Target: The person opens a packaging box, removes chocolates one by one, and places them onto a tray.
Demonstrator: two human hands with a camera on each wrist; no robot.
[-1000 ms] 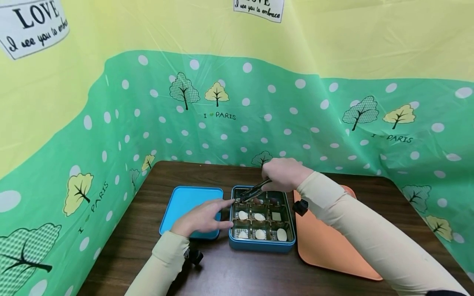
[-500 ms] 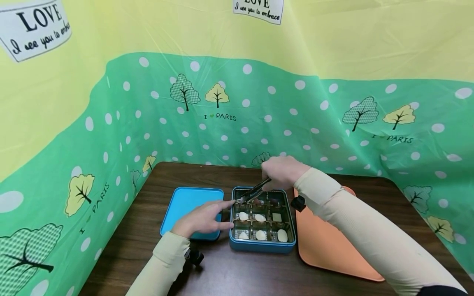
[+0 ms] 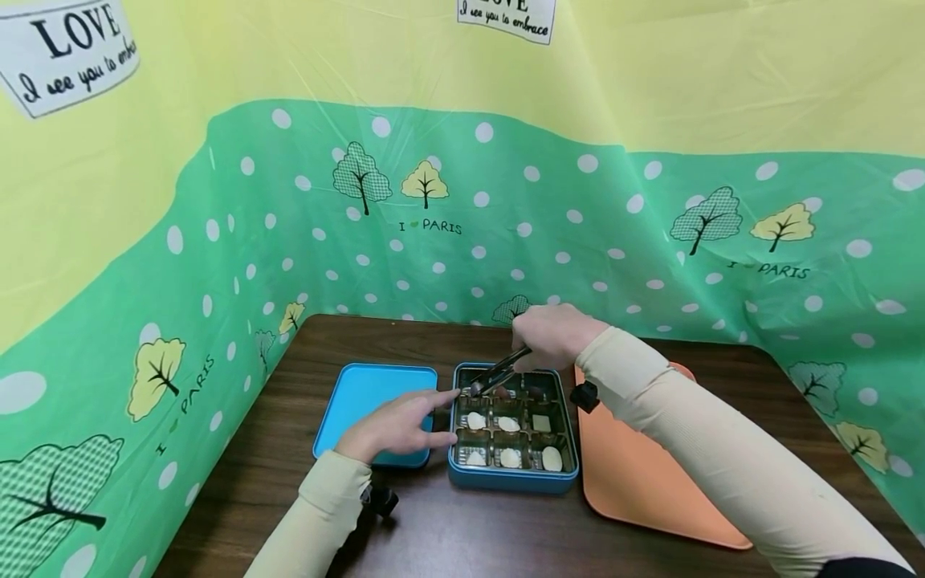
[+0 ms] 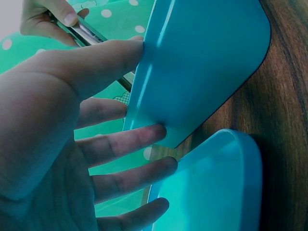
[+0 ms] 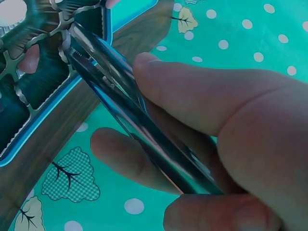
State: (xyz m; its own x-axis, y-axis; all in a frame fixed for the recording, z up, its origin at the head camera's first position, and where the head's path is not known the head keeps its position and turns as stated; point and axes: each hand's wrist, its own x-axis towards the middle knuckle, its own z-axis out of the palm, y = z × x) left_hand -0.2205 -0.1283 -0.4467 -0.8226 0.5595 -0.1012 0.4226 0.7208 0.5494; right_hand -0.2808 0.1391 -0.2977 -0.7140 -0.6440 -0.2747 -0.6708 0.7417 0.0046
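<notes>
A blue tin (image 3: 513, 482) with a divided plastic insert stands in the middle of the table. White and pale pieces, including an oval one (image 3: 552, 458) and a square one (image 3: 540, 423), lie in its near and middle rows. Metal tongs (image 3: 499, 374) are gripped by my right hand (image 3: 555, 337). Their tips reach into the far left part of the insert; in the right wrist view they sit by a divider, with nothing clearly held between them. Fingers spread and fairly straight, my left hand (image 3: 397, 425) touches the tin's left rim with its thumb and a fingertip.
Left of the tin lies a blue lid (image 3: 361, 409), partly under the left hand. An orange mat (image 3: 636, 474) covers the table to the right, crossed by the right forearm. A patterned green and yellow cloth (image 3: 462, 209) hangs behind the wooden table (image 3: 462, 538).
The tips of the tongs have shifted very slightly to the right within the far left part of the insert. Both hands, the tin and the lid stay almost where they were.
</notes>
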